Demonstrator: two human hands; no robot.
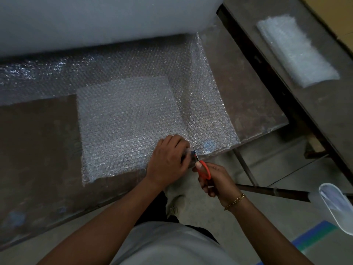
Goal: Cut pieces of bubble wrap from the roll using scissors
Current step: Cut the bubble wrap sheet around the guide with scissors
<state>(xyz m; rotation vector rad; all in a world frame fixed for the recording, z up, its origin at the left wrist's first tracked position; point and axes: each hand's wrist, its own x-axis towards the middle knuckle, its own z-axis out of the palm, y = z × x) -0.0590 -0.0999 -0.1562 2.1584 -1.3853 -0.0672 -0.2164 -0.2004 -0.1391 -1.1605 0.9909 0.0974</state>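
1. Roll (95, 18): a large pale roll of bubble wrap lies across the far side of the table (38, 150), filling the top of the view.
2. Table: dark, worn surface; its near edge runs diagonally from lower left to the right. A second dark bench (305, 104) stands just beside it on the right.
3. Unrolled sheet (202, 104): bubble wrap extends from under the roll toward the near table edge and lies flat on the table.
4. Template piece (124, 127): a rectangular piece of bubble wrap lies on top of the unrolled sheet, its right edge in line with the scissor blades.
5. Cut stack (298, 50): a stack of bubble wrap pieces lies on the second bench, well apart from the cutting point.
6. Left hand (168, 159): palm down, fingers curled, pressing and gripping the bubble wrap at the near table edge, just beside the blades.
7. Right hand (212, 180): clenched around the handles of the scissors, thumb through the upper loop. A gold bracelet (235, 201) sits on the wrist.
8. Scissors (202, 167): orange handles, metal blades pointing away from the person. The blades meet the near edge of the unrolled sheet, touching the material between the two hands. How far apart the blades stand cannot be told.
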